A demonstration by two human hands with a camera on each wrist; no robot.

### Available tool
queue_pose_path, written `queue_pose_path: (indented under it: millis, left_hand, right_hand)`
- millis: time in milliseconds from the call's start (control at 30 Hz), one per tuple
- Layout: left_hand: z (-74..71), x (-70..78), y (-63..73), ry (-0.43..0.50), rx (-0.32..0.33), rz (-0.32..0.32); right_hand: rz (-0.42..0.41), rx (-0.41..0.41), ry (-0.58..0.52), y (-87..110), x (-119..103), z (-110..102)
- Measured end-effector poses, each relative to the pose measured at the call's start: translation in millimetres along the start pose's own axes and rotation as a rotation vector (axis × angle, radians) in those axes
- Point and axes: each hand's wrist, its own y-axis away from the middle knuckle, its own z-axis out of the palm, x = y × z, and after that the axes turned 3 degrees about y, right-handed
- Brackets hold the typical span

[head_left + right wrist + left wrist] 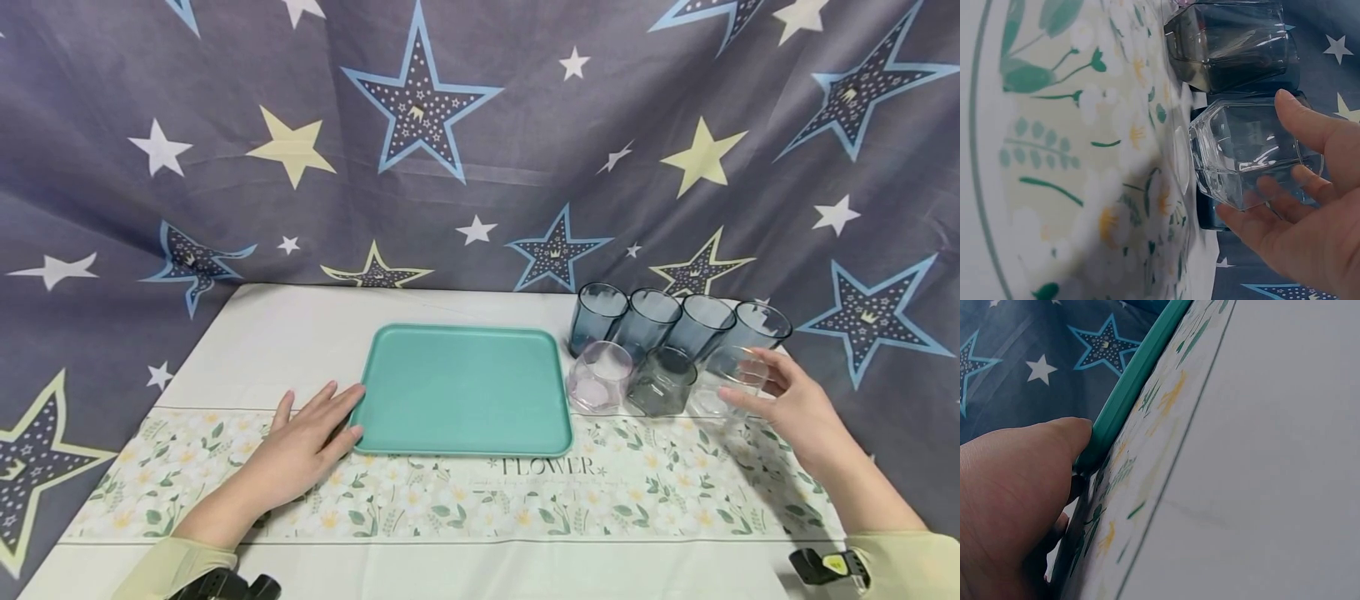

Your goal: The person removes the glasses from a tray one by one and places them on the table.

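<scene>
On the right side of the table, my right hand (798,408) holds a clear glass (1244,153), its thumb on one side and its fingers round the other. This glass stands at the right end of a short front row. Beside it is a smoky grey glass (662,383), then a pale pink glass (600,379). My left hand (303,454) touches the left edge of a teal tray (461,387) with extended fingers. The left wrist view shows the thumb against the tray's rim; the other fingers are mostly hidden there.
Several tall blue glasses (648,321) line up behind the short ones, close to the back edge of the table. A floral runner (450,508) crosses the white tablecloth (300,350). Behind the table hangs a dark curtain (525,167) printed with stars.
</scene>
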Motion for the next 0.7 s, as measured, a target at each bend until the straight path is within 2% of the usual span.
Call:
queue_pose_path:
  millis: [400, 700]
  left_hand:
    - [-0.8, 0.3, -1.7, -0.001, -0.007, -0.003]
    - [0.7, -1.6, -0.5, -0.021, -0.015, 0.023]
  right_hand:
    - [-0.035, 0.008, -0.045, -1.4, 12.8, 6.7]
    - [-0.019, -0.040, -0.059, -1.6, 12.3, 5.6]
